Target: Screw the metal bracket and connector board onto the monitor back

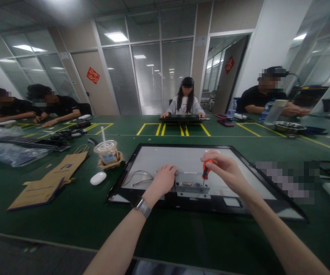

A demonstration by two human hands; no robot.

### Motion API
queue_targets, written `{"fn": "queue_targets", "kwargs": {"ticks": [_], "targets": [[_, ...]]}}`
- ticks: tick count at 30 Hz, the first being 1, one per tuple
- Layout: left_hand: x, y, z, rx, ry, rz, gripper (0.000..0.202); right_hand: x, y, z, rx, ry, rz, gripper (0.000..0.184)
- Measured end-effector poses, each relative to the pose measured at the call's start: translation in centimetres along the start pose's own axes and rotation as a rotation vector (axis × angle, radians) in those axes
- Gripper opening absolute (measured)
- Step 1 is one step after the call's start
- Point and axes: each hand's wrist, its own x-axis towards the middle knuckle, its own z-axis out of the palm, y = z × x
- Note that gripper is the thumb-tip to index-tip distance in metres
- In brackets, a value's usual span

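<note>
A flat display panel [159, 156] with a black frame and pale back lies in front of me. A metal bracket [192, 188] with connectors sits at its near edge. My right hand [220, 166] grips an orange and black screwdriver [206, 172], held nearly upright, its shaft reaching down to the bracket's right part. The screw under its tip is too small to make out. Flat against the panel, my left hand [165, 177] rests at the bracket's left side, fingers stretched out, fingertips partly hidden. Thin cables [137, 177] lie left of it.
Left of the panel are a lidded drink cup [107, 152] in a carrier, a white mouse [98, 178] and a brown paper bag [50, 179]. A person across the table holds a dark panel [184, 119]. Other people sit left and right. A metal bowl [289, 128] stands far right.
</note>
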Motion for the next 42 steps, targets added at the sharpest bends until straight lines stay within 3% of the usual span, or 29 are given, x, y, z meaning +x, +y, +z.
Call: {"fn": "queue_targets", "kwargs": {"ticks": [5, 12, 15, 23, 28, 37, 42], "targets": [[0.07, 0.16, -0.18, 0.008, 0.004, 0.004, 0.04, 0.13, -0.1, -0.08, 0.017, -0.001, 0.03, 0.026], [0.08, 0.15, 0.0, 0.008, 0.007, -0.001, 0.039, 0.19, 0.06, -0.06, -0.018, 0.028, -0.049, 0.02], [0.05, 0.09, 0.04, 0.014, 0.015, 0.006, 0.039, 0.16, 0.37, -0.23, -0.016, 0.061, -0.006, 0.022], [-0.06, 0.17, -0.28, 0.01, 0.018, 0.009, 0.04, 0.27, -0.08, -0.5, -0.058, -0.008, 0.005, 0.025], [0.01, 0.06, -0.06, 0.003, 0.014, 0.001, 0.04, 0.28, 0.09, -0.24, -0.076, 0.039, -0.051, 0.02], [0.04, 0.07, -0.04, 0.016, 0.018, 0.01, 0.038, 0.16, -0.25, 0.04, -0.033, -0.014, 0.02, 0.026], [-0.01, 0.33, -0.48, 0.027, -0.01, 0.005, 0.04, 0.32, 0.35, -0.12, -0.029, 0.049, -0.033, 0.021]]}}
